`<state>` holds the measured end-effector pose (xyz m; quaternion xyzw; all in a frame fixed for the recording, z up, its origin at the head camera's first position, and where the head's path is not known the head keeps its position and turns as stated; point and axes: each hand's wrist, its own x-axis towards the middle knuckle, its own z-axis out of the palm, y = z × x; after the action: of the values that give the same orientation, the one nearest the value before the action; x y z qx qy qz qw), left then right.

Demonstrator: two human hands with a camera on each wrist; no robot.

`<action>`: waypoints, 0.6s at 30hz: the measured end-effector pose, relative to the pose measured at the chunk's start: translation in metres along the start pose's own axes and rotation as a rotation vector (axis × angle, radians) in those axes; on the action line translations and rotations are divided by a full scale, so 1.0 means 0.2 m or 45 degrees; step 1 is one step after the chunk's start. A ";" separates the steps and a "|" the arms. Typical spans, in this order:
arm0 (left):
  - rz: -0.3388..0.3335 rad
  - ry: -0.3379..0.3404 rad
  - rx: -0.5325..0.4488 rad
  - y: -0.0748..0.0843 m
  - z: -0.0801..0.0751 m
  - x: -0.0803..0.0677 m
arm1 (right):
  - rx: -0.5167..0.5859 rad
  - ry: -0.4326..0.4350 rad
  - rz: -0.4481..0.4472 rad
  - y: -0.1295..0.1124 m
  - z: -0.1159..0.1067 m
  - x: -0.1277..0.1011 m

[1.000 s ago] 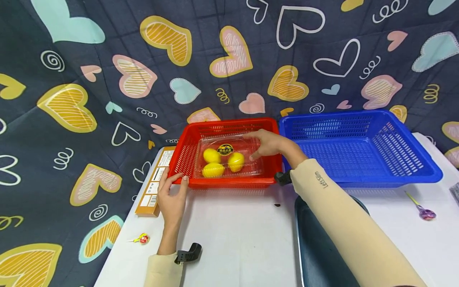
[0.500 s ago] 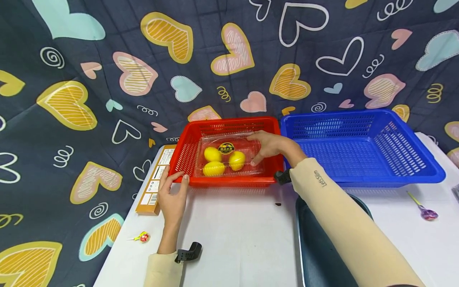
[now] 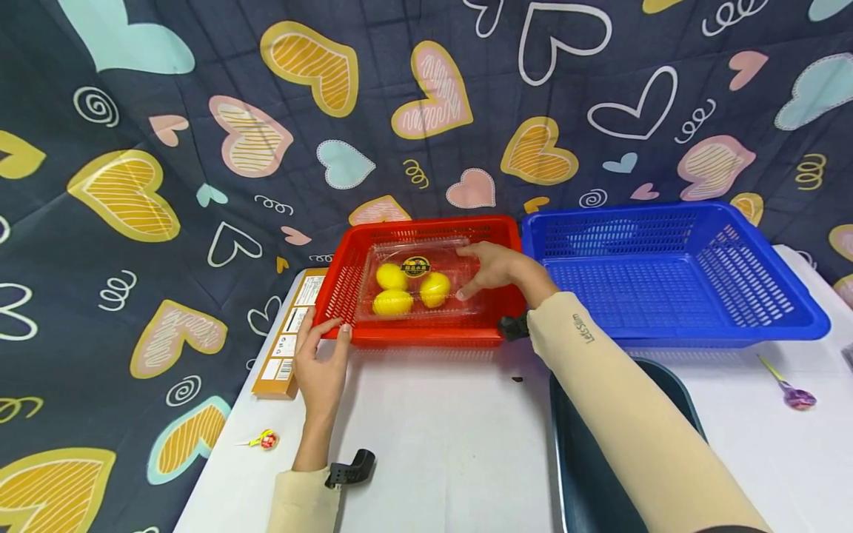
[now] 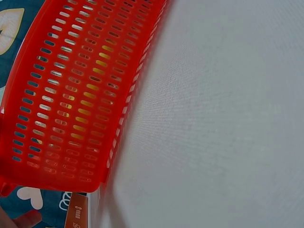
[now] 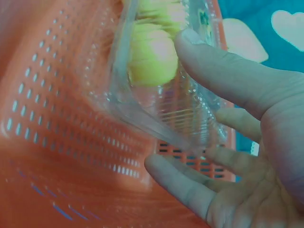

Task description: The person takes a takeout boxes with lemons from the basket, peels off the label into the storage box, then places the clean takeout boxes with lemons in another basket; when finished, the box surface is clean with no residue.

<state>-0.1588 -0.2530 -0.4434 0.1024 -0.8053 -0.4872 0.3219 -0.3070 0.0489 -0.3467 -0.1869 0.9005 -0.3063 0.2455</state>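
A clear plastic fruit box (image 3: 443,259) with a round black-and-yellow label (image 3: 416,266) holds several yellow lemons (image 3: 435,290). It sits within the red basket (image 3: 426,342). My right hand (image 3: 496,266) grips the box's right end, thumb on the near side and fingers spread toward the far side. In the right wrist view, the thumb tip overlaps a lemon (image 5: 152,57) behind the plastic, and the lower fingers stand apart from the box. My left hand (image 3: 320,374) holds the basket's front left corner, thumb at the front rim. Only a bit of that hand shows in the left wrist view.
A blue basket (image 3: 666,342) stands right of the red one. Under my right forearm lies a dark tray (image 3: 586,474). An orange-brown carton (image 3: 275,389) is at the left. Lollipops lie left (image 3: 268,440) and right (image 3: 798,400). A heart-patterned cloth hangs behind.
The fruit box has shifted slightly left and away from me inside the red basket, with my right hand moving along. My left hand stays at the basket corner.
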 end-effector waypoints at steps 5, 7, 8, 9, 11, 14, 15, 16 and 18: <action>0.002 0.002 0.000 0.00 0.00 0.00 | 0.169 -0.004 -0.056 0.02 0.00 0.02; -0.001 -0.003 -0.002 0.00 0.00 0.00 | 0.264 -0.006 -0.069 0.04 0.00 0.03; -0.002 -0.007 -0.002 0.00 0.00 0.00 | 0.311 -0.008 -0.072 0.04 0.00 0.03; -0.004 -0.009 -0.004 0.00 0.00 0.00 | 0.345 -0.011 -0.080 0.05 0.00 0.03; -0.008 -0.015 -0.003 0.00 0.00 0.00 | 0.398 -0.012 -0.086 0.05 0.01 0.03; -0.013 -0.017 -0.002 0.00 0.00 0.00 | 0.434 -0.002 -0.106 0.06 0.01 0.03; -0.013 -0.016 0.000 0.00 0.00 0.00 | 0.446 0.007 -0.112 0.06 0.01 0.03; -0.011 -0.015 0.001 0.00 0.00 0.00 | 0.458 0.021 -0.116 0.06 0.01 0.03; -0.005 -0.012 0.003 0.00 0.00 0.00 | 0.477 0.042 -0.126 0.06 0.01 0.03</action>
<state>-0.1586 -0.2534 -0.4430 0.1022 -0.8072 -0.4874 0.3169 -0.3129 0.0542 -0.3587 -0.1770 0.8214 -0.4833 0.2458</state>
